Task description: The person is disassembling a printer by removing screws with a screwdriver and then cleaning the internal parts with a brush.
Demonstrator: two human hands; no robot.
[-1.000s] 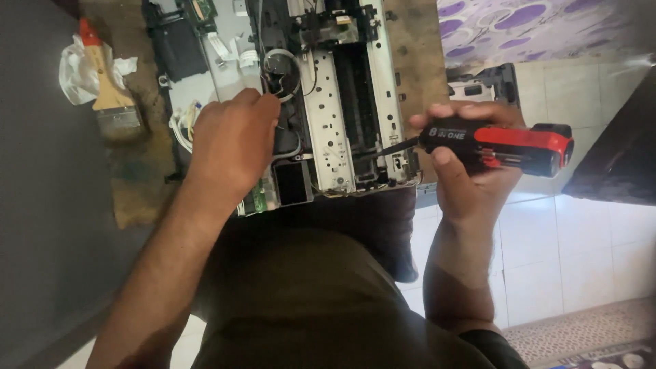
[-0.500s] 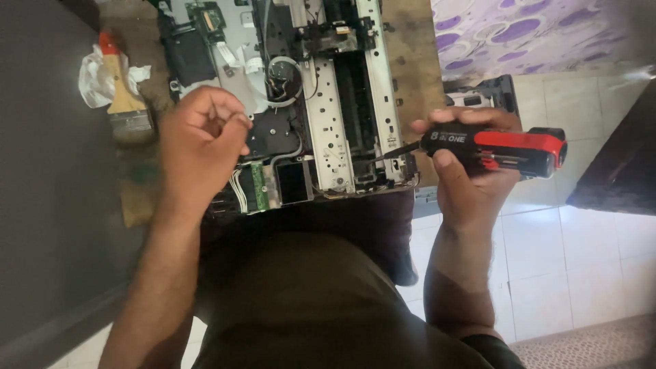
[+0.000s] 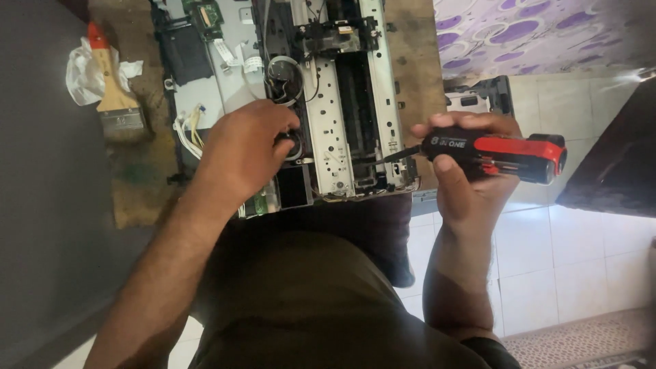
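Observation:
An opened printer [image 3: 342, 102] with bare metal frame, wires and circuit boards lies on a wooden table [image 3: 410, 61] in front of me. My left hand [image 3: 242, 154] rests on its left inner part, fingers curled down onto a dark round piece; whether it grips anything is hidden. My right hand [image 3: 465, 178] holds a thick black and red screwdriver [image 3: 499, 154] sideways, its tip against the printer's right near corner.
A wooden-handled paintbrush [image 3: 113, 89] and a crumpled white bag [image 3: 82, 72] lie at the table's left. A purple patterned cloth [image 3: 533, 34] hangs at the upper right. White floor tiles [image 3: 560, 266] spread on the right, with a dark surface [image 3: 615, 164] beside them.
My left hand, lifted off to the left half a second ago, has come back down onto the printer's left inner part. The right hand and screwdriver have barely moved.

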